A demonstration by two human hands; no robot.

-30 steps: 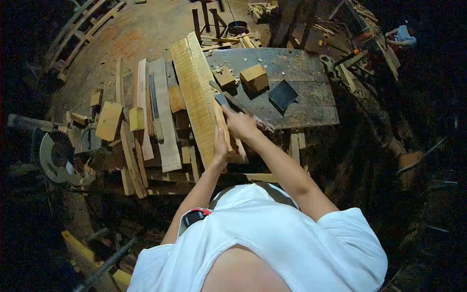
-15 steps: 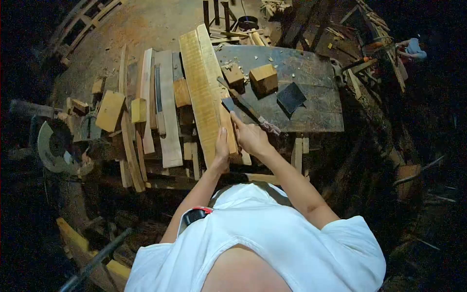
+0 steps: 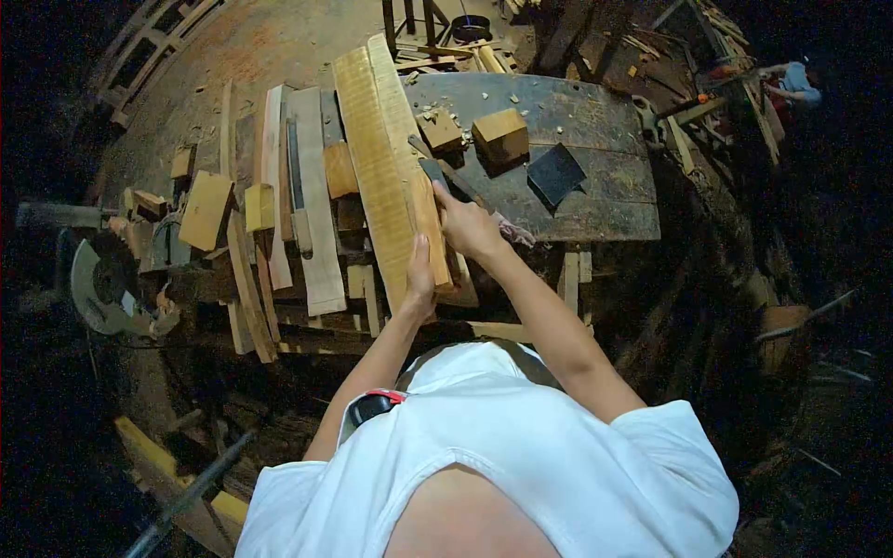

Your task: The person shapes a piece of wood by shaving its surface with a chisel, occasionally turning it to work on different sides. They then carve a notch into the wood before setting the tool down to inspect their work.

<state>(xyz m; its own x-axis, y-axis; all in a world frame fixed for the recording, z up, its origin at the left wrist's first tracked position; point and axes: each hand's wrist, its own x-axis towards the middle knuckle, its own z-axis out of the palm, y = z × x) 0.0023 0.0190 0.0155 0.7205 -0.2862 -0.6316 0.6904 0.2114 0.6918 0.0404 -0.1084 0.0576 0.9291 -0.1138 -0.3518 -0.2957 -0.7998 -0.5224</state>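
White cloth, the person's shirt (image 3: 521, 465), fills the near edge, and both bare arms reach forward from it. A red and black band (image 3: 374, 406) sits low on the left arm.

The left hand (image 3: 420, 274) is clasped on the near end of a long yellow plank (image 3: 372, 158), thumb on top and fingers curled over the edge. The plank runs away from the person and rests against the left side of the tabletop (image 3: 595, 209). Just beside it on the right, the right hand (image 3: 468, 228) is closed in a fist around a tool with a dark flat blade (image 3: 433, 172). The handle is hidden in the fist, and the blade points away and lies over a narrower strip of wood (image 3: 428, 223) that runs along the plank's right edge.

Left of the plank lies a loose heap of boards (image 3: 307, 205) and offcuts, with a circular saw (image 3: 102, 284) further to the left.

Past the right hand, the dark, worn tabletop carries a square wood block (image 3: 500, 135), a smaller block (image 3: 442, 130), a black flat sheet (image 3: 555, 174) and scattered chips. A long slim tool (image 3: 507, 228) lies slantwise there, partly behind the right hand.

At the far right another person (image 3: 795, 79) in pale blue is bent among stacked timber.
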